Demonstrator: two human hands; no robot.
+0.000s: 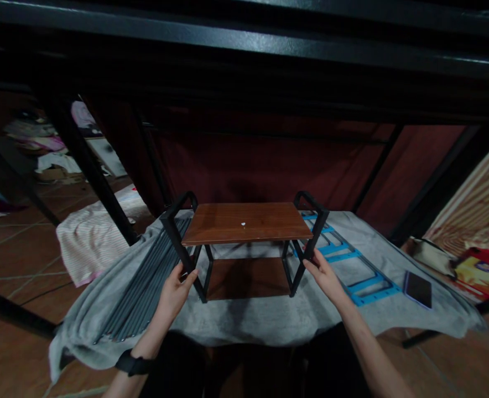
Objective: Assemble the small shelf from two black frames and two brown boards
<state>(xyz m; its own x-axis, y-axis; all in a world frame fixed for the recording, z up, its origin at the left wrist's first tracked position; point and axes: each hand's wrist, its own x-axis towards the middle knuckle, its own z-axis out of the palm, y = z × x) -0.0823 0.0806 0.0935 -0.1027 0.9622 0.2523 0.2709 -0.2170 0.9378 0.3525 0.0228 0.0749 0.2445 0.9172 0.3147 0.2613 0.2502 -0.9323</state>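
Two bare hands hold a small shelf that stands upright in the middle of a grey cloth, soft and a little wrinkled. This shelf has a flat rectangular top board of brown wood with a smooth grain, a second brown board lower down, and black metal side frames with rounded corners on top. One left hand is closed around the slanted black leg on the left side, and the right hand grips the black leg on the right side. Several long grey metal rods lie side by side on the cloth, just beside the left hand. Blue ladder-shaped frames lie flat behind the right hand. Near the right edge of the cloth rests a dark, flat phone. Around the left wrist is a black watch.
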